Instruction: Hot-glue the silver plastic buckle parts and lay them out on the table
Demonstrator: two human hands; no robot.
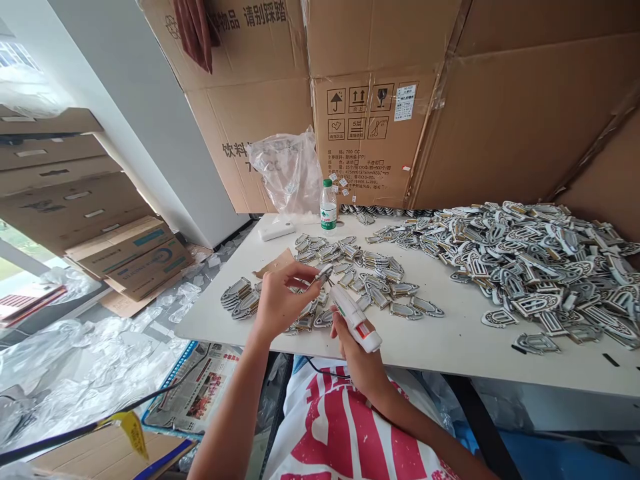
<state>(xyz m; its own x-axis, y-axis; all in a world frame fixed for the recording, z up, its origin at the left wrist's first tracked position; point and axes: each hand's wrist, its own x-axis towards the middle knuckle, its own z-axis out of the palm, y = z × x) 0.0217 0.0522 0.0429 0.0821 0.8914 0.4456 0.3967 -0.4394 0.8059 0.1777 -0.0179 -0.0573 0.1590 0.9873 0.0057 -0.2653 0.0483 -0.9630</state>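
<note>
My left hand (284, 293) is raised over the near part of the table, thumb and fingers pinching a small grey-and-white arch-shaped piece (325, 272). My right hand (357, 353) is wrapped round a white handheld tool (353, 313) with a red-orange patch near its rear end. The tool's thin dark tip points up and left at the pinched piece; whether they touch I cannot tell. Beneath and beyond my hands lie many loose pieces (377, 290) of the same kind. To the left, a row of them (240, 300) overlaps beside a brown cardboard scrap (275, 262).
A large heap of similar pieces (530, 247) covers the table's right side. At the back stand a green-capped bottle (328, 207), a white box-like object (277, 231) and a clear plastic bag (290, 170). Cardboard (370, 40) walls the rear. A newspaper-lined blue basket (190, 347) sits lower left.
</note>
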